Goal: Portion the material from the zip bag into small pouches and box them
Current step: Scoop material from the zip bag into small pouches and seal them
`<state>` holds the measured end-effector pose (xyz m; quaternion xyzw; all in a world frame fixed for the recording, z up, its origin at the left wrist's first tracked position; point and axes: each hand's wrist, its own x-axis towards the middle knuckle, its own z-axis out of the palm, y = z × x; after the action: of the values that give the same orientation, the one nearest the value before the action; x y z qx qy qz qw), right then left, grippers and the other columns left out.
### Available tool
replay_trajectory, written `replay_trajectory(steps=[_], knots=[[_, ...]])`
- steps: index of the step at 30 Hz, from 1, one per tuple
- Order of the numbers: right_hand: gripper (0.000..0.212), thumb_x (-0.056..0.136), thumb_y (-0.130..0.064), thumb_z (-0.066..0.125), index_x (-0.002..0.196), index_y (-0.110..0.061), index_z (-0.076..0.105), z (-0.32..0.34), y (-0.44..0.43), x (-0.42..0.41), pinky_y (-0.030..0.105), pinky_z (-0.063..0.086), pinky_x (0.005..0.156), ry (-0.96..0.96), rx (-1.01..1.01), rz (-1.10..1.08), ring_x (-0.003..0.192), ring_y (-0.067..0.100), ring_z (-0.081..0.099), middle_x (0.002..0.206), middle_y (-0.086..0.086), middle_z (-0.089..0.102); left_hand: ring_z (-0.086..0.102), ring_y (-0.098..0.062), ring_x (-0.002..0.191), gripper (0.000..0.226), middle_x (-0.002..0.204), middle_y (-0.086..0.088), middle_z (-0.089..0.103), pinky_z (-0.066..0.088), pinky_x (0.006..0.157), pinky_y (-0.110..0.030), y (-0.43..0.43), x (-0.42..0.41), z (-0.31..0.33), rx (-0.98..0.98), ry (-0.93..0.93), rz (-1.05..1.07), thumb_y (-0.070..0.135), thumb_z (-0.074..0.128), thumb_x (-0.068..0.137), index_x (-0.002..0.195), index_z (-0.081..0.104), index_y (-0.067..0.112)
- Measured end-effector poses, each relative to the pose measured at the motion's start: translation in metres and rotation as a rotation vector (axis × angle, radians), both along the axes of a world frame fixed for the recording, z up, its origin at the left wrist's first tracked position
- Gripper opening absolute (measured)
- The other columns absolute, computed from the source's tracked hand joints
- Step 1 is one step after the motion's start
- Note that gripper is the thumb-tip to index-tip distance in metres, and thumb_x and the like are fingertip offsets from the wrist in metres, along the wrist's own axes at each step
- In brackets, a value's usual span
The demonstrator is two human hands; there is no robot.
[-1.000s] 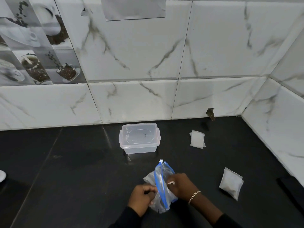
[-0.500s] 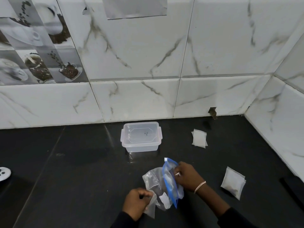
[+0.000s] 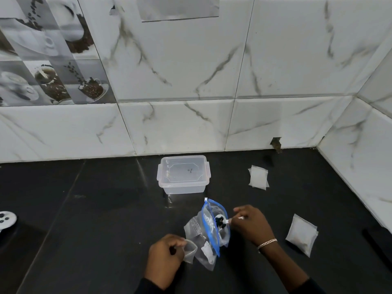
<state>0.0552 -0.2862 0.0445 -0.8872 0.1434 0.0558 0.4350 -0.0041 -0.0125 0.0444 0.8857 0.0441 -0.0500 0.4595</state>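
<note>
A clear zip bag (image 3: 209, 234) with a blue zip strip stands open on the black counter in front of me. My right hand (image 3: 251, 224) pinches a small white scoop (image 3: 228, 220) whose tip carries dark material at the bag's mouth. Left of the bag, my left hand (image 3: 164, 258) grips a small clear pouch (image 3: 189, 250) by its open top. Behind the bag near the wall sits a clear plastic box (image 3: 183, 183) with its lid on. A stack of flat small pouches (image 3: 258, 177) lies to the box's right. One filled pouch (image 3: 302, 236) lies right of my right wrist.
The black counter (image 3: 84, 209) meets white marble tile walls at the back and on the right, forming a corner. A white round object (image 3: 5, 219) shows at the left edge. A dark item (image 3: 376, 240) lies at the right edge.
My left hand has drawn a small pouch out to the left of the zip bag. My right hand has shifted up and right, and dark material now shows on the scoop at the bag's mouth.
</note>
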Motion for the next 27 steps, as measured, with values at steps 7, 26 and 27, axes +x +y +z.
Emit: replay_trajectory(steps=[7,26,27], knots=[[0.013,0.073,-0.008,0.081,0.062,-0.012,0.078,0.048,-0.014,-0.011,0.024,0.044,0.075,-0.126,0.176,-0.128,0.092,0.005,0.065,0.102,-0.002,0.072,0.068,0.004,0.084,0.028,0.086,0.018,0.074,0.053,0.078,-0.012,-0.020,0.017,0.046,-0.049,-0.055,-0.118,-0.001,0.067,0.075,0.084,0.079,0.023],[0.010,0.077,-0.011,0.081,0.080,-0.017,0.074,0.033,0.058,-0.075,0.035,0.053,0.085,-0.776,-0.017,0.099,0.118,0.019,0.055,0.126,-0.008,0.057,0.061,-0.005,0.051,0.013,0.053,0.002,0.067,0.049,0.058,-0.018,-0.039,0.041,0.078,-0.082,0.204,-0.180,0.004,0.066,0.071,0.069,0.075,0.014],[0.008,0.078,-0.013,0.079,0.084,-0.016,0.074,0.031,0.058,-0.076,0.036,0.052,0.084,-0.809,-0.051,0.138,0.119,0.020,0.053,0.127,-0.006,0.057,0.062,-0.005,0.051,0.013,0.053,0.002,0.067,0.049,0.058,-0.018,-0.039,0.041,0.078,-0.087,0.207,-0.178,0.004,0.067,0.071,0.070,0.075,0.013]])
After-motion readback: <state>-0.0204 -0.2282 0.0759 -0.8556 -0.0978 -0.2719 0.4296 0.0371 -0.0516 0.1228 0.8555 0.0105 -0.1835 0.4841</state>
